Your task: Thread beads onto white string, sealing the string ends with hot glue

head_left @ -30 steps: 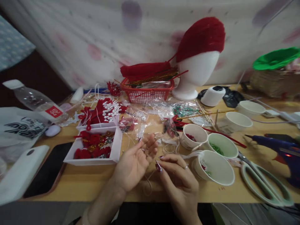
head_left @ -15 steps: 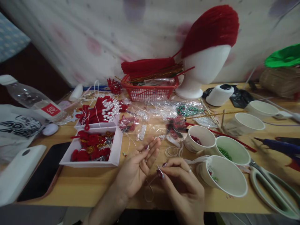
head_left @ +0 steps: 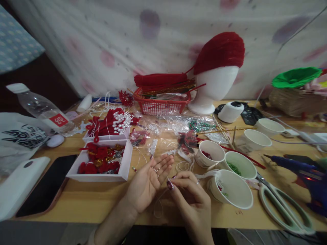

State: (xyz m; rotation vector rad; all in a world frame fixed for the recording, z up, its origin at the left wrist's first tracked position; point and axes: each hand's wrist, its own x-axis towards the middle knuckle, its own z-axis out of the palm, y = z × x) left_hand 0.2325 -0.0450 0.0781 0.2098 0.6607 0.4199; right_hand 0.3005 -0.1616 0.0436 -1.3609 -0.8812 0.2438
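Note:
My left hand (head_left: pixel 146 180) lies palm up over the front of the table, fingers stretched out flat. Several small pearl beads (head_left: pixel 156 170) rest on its fingers. Close beside those fingertips, my right hand (head_left: pixel 192 195) pinches a thin white thread (head_left: pixel 168 179) between thumb and forefinger. A loop of that thread (head_left: pixel 158 207) hangs below, between the two hands. Right of my right hand stands a paper cup (head_left: pixel 240 194) with a few red and green beads and white threads over its rim. A small strung bead piece (head_left: pixel 134 168) lies left of my left fingers.
A white box (head_left: pixel 99 177) of red and gold ornaments stands left, near a phone (head_left: pixel 46 185). Cups of red beads (head_left: pixel 206 155) and green beads (head_left: pixel 234 168), scissors (head_left: pixel 283 204) and a glue gun (head_left: pixel 298 166) are right. Behind are a red basket (head_left: pixel 162 107) and foam head (head_left: pixel 217 85).
My left thumb has moved away from the fingers, so the palm lies more open and the beads show. The right hand keeps its pinch on the thread. The camera view has shifted slightly.

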